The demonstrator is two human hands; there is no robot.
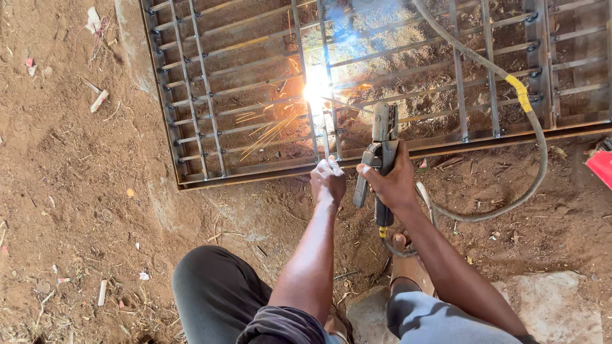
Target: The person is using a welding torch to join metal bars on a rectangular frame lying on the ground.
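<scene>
Open dirt ground lies free to the left of the left hand, while ahead the metal grille with its bright arc bars the way, and the looping cable crowds the right hand.

One head-worn view looks steeply down from above the person's knees, facing forward over bare dirt ground. It sits close: the metal grille fills the upper frame, forearms the lower centre.
</scene>
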